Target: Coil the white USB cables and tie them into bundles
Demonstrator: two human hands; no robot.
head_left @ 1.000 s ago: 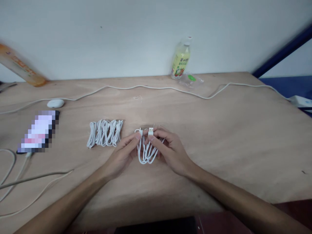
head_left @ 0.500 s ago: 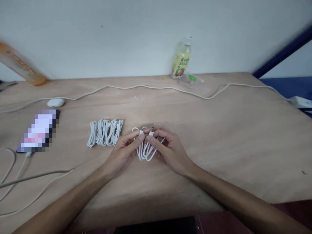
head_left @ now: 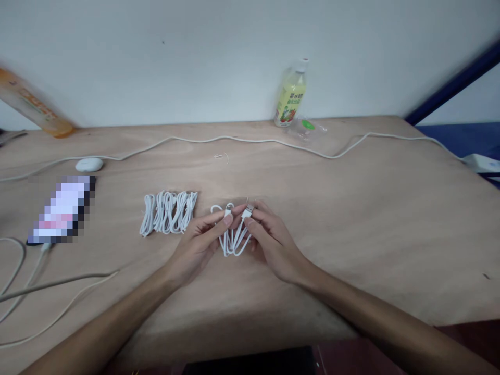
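Observation:
A looped white USB cable point(head_left: 230, 242) is held between my two hands over the middle of the table. My left hand point(head_left: 201, 242) pinches it near one metal-tipped plug point(head_left: 228, 209) with thumb and fingers. My right hand point(head_left: 275, 239) grips it at another plug, a USB connector point(head_left: 248, 210) pointing up and to the right. The cable's loops hang below the fingertips, and my palms hide part of them. Just left of my left hand lies a row of several coiled white cables point(head_left: 169, 212), side by side on the table.
On the left lie a phone point(head_left: 62, 208) with a cable plugged in and a white earbud case point(head_left: 89, 164). A long white cord point(head_left: 242, 139) crosses the table point(head_left: 371, 224). By the wall stand a yellow-green bottle point(head_left: 291, 99), crumpled clear plastic point(head_left: 310, 129) and an orange-ended bottle point(head_left: 35, 107).
My right hand has turned its plug and shifted it slightly right, so the two plugs are farther apart. Their metal ends now show more clearly. My left hand stays nearly in place.

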